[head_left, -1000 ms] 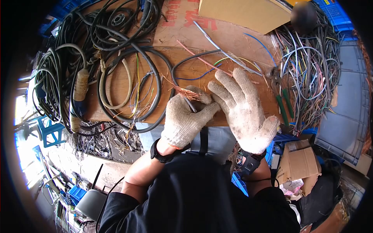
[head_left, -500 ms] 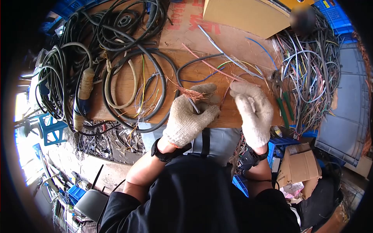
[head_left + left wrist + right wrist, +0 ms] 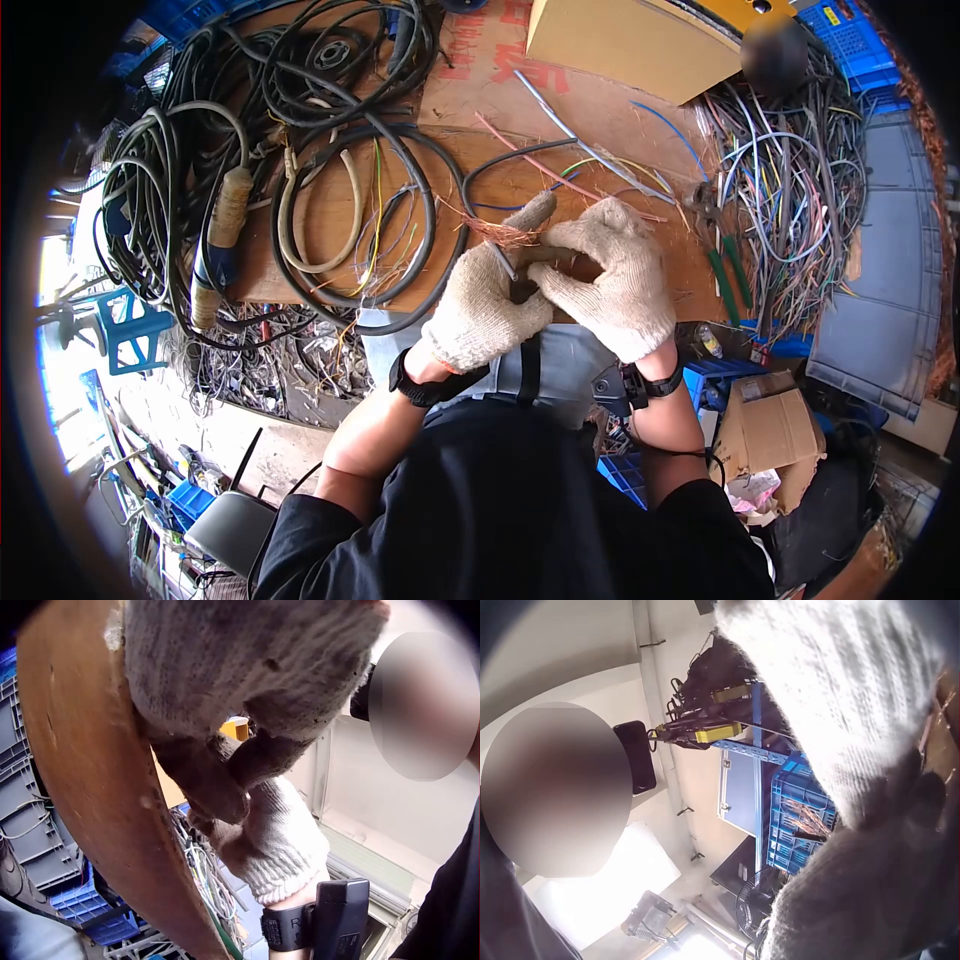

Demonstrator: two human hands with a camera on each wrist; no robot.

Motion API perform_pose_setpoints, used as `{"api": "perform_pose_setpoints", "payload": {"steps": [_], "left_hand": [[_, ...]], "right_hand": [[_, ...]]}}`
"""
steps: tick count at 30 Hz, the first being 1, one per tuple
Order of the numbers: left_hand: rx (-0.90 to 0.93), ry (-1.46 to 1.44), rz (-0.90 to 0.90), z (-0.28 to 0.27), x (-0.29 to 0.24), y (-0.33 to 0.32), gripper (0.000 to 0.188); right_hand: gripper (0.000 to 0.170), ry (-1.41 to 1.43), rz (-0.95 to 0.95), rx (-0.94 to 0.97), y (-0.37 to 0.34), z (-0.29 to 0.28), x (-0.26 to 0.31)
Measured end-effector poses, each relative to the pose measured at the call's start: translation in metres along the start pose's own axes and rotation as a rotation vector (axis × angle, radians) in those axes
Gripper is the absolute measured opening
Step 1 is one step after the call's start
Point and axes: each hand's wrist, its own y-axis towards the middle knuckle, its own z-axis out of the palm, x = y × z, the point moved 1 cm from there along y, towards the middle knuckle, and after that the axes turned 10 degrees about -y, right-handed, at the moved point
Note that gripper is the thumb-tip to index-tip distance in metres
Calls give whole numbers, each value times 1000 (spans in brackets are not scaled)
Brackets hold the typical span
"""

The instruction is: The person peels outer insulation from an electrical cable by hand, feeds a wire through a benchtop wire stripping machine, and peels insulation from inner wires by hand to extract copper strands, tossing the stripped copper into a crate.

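In a knitted work glove, my left hand [image 3: 485, 310] grips a bundle of fine bare copper strands [image 3: 503, 234] above the front edge of the wooden board [image 3: 590, 312]. A short grey-sheathed wire [image 3: 505, 261] sticks out between its thumb and fingers. My gloved right hand [image 3: 618, 280] is close on the right, its fingers bent toward the right end of the strands and its thumb apart from them, near the left thumb. In the left wrist view, the left glove [image 3: 232, 667] covers the strands, and the right glove [image 3: 274, 840] shows behind it.
Black cable coils [image 3: 425, 200] lie left on the board. Behind the hands are a pink wire [image 3: 530, 150] and a grey cable [image 3: 570, 130]. Green-handled pliers [image 3: 735, 275] lie right, beside a heap of mixed wires [image 3: 785, 200]. A cardboard box [image 3: 770, 430] stands below right.
My right hand went from spread flat beside the bundle, away to the right, then back with fingers bent toward the strands. The left hand keeps its grip on the copper strands, its forefinger now extended further.
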Motion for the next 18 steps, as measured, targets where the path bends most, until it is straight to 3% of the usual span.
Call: {"api": "perform_pose_setpoints", "payload": {"steps": [4, 6, 9, 11, 13, 15, 17, 18], "left_hand": [[-35, -149, 24, 1, 3, -1, 85], [-13, 82, -11, -4, -2, -2, 83], [-53, -41, -44, 2, -5, -4, 79], [-61, -79, -17, 5, -7, -5, 76], [-67, -14, -2, 5, -7, -5, 71], [-27, 96, -20, 1, -10, -4, 73], [2, 213, -38, -2, -13, -6, 75], [-25, 262, -20, -1, -15, -6, 66]], "right_hand": [[12, -42, -51, -62, -2, 8, -2], [7, 195, 93, -156, -6, 8, -3], [11, 319, 318, -260, -11, 5, -17], [14, 199, 343, -263, -9, -1, -21], [15, -639, 101, -425, -5, -6, -19], [17, -524, 108, -430, -11, -9, -17], [17, 33, 220, -271, -24, -9, -10], [15, 129, 286, -220, -26, -9, 2]]}}
